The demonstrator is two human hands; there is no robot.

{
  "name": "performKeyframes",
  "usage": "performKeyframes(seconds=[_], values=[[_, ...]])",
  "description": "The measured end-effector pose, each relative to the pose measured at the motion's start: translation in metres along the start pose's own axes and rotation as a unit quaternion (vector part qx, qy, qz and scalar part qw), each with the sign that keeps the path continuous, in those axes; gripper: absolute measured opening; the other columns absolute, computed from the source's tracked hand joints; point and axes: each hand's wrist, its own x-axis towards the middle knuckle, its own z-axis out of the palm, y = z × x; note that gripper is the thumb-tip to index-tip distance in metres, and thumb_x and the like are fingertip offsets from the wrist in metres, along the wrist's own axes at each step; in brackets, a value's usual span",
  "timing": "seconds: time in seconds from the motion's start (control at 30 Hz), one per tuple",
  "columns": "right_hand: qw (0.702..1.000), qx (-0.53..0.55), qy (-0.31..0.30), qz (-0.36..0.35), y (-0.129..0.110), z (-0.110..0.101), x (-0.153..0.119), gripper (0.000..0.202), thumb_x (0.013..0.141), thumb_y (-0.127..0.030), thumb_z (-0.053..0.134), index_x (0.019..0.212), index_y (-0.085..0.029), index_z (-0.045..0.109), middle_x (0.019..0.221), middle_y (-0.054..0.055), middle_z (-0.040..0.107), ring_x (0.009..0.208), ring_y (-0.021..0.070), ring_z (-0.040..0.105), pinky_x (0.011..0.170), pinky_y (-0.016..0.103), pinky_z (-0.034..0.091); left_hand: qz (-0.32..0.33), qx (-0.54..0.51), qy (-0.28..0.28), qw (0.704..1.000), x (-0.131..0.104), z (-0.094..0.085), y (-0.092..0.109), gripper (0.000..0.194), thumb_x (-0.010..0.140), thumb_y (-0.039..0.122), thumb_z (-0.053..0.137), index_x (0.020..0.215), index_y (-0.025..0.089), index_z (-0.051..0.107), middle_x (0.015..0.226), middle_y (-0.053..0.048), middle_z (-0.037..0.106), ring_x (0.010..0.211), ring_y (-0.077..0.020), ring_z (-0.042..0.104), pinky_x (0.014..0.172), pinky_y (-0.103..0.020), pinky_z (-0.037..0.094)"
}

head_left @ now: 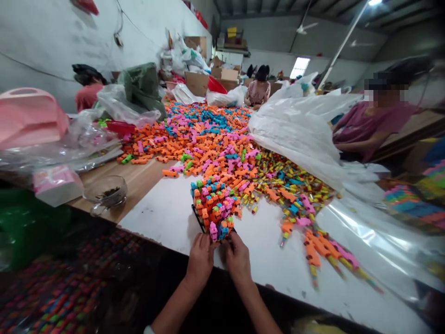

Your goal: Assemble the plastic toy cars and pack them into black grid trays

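Observation:
Both of my hands are at the near end of a dark-edged holder (199, 218) packed with upright orange, pink, blue and green toy pieces (216, 208), at the white board's front edge. My left hand (200, 257) has its fingers bent at the holder's near left corner. At the near right corner, my right hand (238, 255) is closed too. What the fingertips pinch is too small to tell. Behind the holder spreads a large heap of loose coloured pieces (208, 148). Several orange and pink pieces on yellow sticks (314, 248) lie to the right.
A glass cup (109, 192) and a tissue pack (57, 184) stand at the left, near a pink basin (31, 116). Clear plastic sheeting (361, 232) covers the right side. People sit at the left, far back and right (378, 116).

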Motion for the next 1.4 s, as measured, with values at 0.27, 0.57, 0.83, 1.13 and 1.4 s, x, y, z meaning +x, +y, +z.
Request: performKeyframes(seconds=[0.27, 0.57, 0.83, 1.13, 1.4], values=[[1.000, -0.006, 0.008, -0.018, -0.003, 0.004, 0.003, 0.025, 0.091, -0.035, 0.044, 0.100, -0.021, 0.062, 0.091, 0.008, 0.069, 0.084, 0.0233, 0.063, 0.074, 0.034, 0.050, -0.018, -0.010, 0.004, 1.000, 0.003, 0.000, -0.003, 0.018, 0.093, 0.030, 0.047, 0.094, 0.018, 0.061, 0.087, -0.007, 0.066, 0.083, -0.0218, 0.063, 0.073, -0.038, 0.057], [1.000, -0.021, -0.001, -0.016, 0.001, 0.004, 0.006, 0.026, 0.088, -0.035, 0.045, 0.096, -0.020, 0.064, 0.093, 0.008, 0.070, 0.083, 0.0228, 0.064, 0.075, 0.034, 0.051, -0.031, -0.005, 0.011, 0.999, 0.002, 0.009, -0.008, 0.019, 0.092, 0.030, 0.048, 0.096, 0.017, 0.061, 0.089, -0.009, 0.066, 0.087, -0.0228, 0.063, 0.077, -0.039, 0.056], [1.000, 0.007, -0.004, 0.000, -0.002, 0.006, 0.008, 0.024, 0.087, -0.026, 0.045, 0.101, -0.021, 0.064, 0.098, 0.007, 0.070, 0.089, 0.0223, 0.064, 0.081, 0.035, 0.050, -0.039, 0.011, 0.022, 0.999, 0.005, 0.015, -0.010, 0.024, 0.093, 0.033, 0.043, 0.105, 0.018, 0.057, 0.095, -0.011, 0.066, 0.091, -0.0250, 0.064, 0.079, -0.041, 0.056], [0.999, 0.030, 0.019, -0.037, -0.007, 0.008, 0.008, 0.026, 0.085, -0.017, 0.048, 0.104, -0.021, 0.064, 0.102, 0.008, 0.067, 0.095, 0.0213, 0.062, 0.084, 0.035, 0.050, -0.017, 0.010, 0.013, 1.000, 0.014, 0.008, -0.013, 0.028, 0.093, 0.039, 0.043, 0.100, 0.017, 0.059, 0.089, -0.010, 0.068, 0.086, -0.0260, 0.067, 0.074, -0.040, 0.057], [0.946, -0.165, 0.253, 0.113, 0.028, -0.122, 0.016, 0.026, 0.091, -0.040, 0.050, 0.101, -0.018, 0.060, 0.092, 0.008, 0.061, 0.079, 0.0201, 0.057, 0.072, 0.033, 0.044, -0.038, 0.011, 0.020, 0.999, 0.010, -0.058, -0.008, 0.027, 0.090, 0.036, 0.050, 0.110, 0.019, 0.055, 0.103, -0.012, 0.061, 0.093, -0.0274, 0.061, 0.085, -0.046, 0.051]])
